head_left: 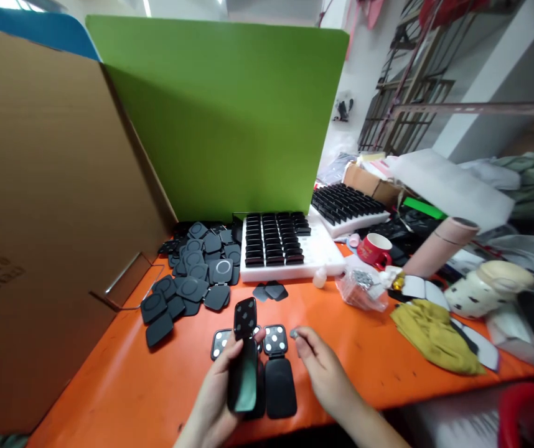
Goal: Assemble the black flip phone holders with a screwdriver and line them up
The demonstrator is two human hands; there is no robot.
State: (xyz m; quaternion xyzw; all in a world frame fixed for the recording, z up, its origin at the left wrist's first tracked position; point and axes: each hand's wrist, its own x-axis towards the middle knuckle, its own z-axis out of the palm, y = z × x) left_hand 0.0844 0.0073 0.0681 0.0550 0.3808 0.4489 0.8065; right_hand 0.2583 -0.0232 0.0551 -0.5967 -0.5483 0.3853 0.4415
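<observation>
My left hand (218, 392) is closed round a black hinged plastic case (243, 361), held upright with its small lid (245, 317) tilted up and showing several white dots. My right hand (316, 361) pinches a small silver disc (294, 334) between thumb and fingertip, just right of a second open case (279, 373) lying flat on the orange table (379, 361). A third dotted lid (221, 343) lies left of the held case.
A heap of black square parts (195, 270) lies at the left. A white foam tray of black pieces (274, 239) stands behind, before a green board (229, 118). A cardboard wall (38, 218), a red mug (374, 250), a clear bag (363, 289) and a yellow cloth (428, 333) surround the spot.
</observation>
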